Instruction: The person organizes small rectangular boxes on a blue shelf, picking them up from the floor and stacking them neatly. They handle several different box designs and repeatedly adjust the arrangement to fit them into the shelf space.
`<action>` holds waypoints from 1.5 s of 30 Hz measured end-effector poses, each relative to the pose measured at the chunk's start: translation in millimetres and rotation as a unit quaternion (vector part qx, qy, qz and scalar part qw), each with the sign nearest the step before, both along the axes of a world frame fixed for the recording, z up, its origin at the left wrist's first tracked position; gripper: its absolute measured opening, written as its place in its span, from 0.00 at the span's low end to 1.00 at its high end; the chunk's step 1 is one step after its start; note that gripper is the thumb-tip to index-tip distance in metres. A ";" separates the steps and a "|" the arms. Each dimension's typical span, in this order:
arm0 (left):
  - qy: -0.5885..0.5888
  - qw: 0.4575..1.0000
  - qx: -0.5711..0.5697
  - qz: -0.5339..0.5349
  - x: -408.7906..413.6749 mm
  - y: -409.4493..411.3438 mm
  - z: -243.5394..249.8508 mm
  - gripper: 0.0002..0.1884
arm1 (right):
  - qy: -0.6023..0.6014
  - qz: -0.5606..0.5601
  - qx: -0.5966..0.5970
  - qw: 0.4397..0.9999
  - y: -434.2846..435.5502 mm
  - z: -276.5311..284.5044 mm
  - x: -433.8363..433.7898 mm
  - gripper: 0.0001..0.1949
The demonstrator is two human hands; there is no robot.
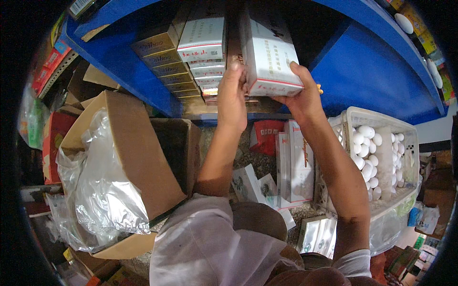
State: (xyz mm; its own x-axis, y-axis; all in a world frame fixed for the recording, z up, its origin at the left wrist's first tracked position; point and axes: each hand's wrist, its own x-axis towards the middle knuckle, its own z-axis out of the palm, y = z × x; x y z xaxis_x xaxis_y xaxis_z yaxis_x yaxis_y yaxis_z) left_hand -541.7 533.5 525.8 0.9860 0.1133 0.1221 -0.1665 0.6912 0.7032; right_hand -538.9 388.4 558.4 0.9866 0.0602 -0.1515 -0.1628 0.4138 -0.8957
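Both my hands are at the opening of a blue shelf unit [375, 64]. A white carton with red trim [273, 60] is gripped at its near right corner by my right hand [304, 87], thumb on top and fingers beneath. My left hand [234, 89] is upright at the carton's left side, its fingers partly hidden; whether it presses on the carton is unclear. Left of that hand rises a stack of similar white cartons [202, 39], beside a stack of gold-brown cartons [161, 59].
An open cardboard box [139, 157] with clear plastic film [103, 193] stands at the left. At the right is a white plastic crate of eggs [383, 118]. White cartons [300, 168] and a red packet [266, 136] lie on the floor between them.
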 end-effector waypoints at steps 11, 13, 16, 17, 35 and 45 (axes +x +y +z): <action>-0.052 0.947 0.061 0.311 3.1 10.7 -10.3 0.15 | -0.053 -0.019 -0.163 0.985 28.2 -14.1 73.4 0.23; -0.073 0.935 0.091 0.333 3.2 10.5 -9.5 0.15 | -0.030 -0.023 -0.151 0.988 33.6 -16.4 72.7 0.23; -0.083 0.932 0.101 0.339 3.4 6.4 -12.2 0.15 | -0.005 -0.026 -0.137 0.990 42.6 -16.1 74.2 0.23; -0.083 0.933 0.098 0.337 3.4 4.0 -13.6 0.15 | -0.002 -0.021 -0.125 0.992 42.2 -16.8 74.8 0.23; -0.139 0.944 0.256 0.155 14.3 -35.9 -51.2 0.09 | -0.012 0.167 -0.306 0.937 -67.2 -3.9 -36.0 0.26; -0.130 0.959 0.243 0.069 36.6 -70.2 -68.4 0.11 | -0.054 0.191 -0.556 0.807 -103.9 6.7 -105.8 0.17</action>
